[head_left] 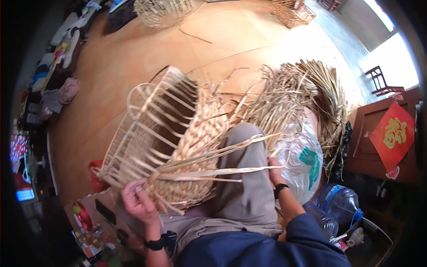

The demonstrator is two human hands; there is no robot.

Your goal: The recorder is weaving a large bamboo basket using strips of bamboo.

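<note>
A half-woven basket (202, 127) of pale dried leaf strands over thin bare ribs (153, 120) lies tilted against my legs, its opening toward the upper left. My left hand (138, 202) is at its lower near edge, fingers bent and pinched where the loose strands leave the weave. What exactly lies between those fingertips is partly hidden. Beyond my raised knee, my right hand (274, 170) is closed on the end of a long flat leaf strand (222, 171), which runs taut across the knee to the basket. Other loose strands (209, 153) fan out above it.
A big heap of dried leaves (307, 89) lies to the right, beside a clear plastic bag (302, 160). Large water bottles (340, 200) stand lower right, near a wooden cabinet (378, 133). More baskets (162, 11) sit at the far side. A cardboard box (93, 211) is at lower left.
</note>
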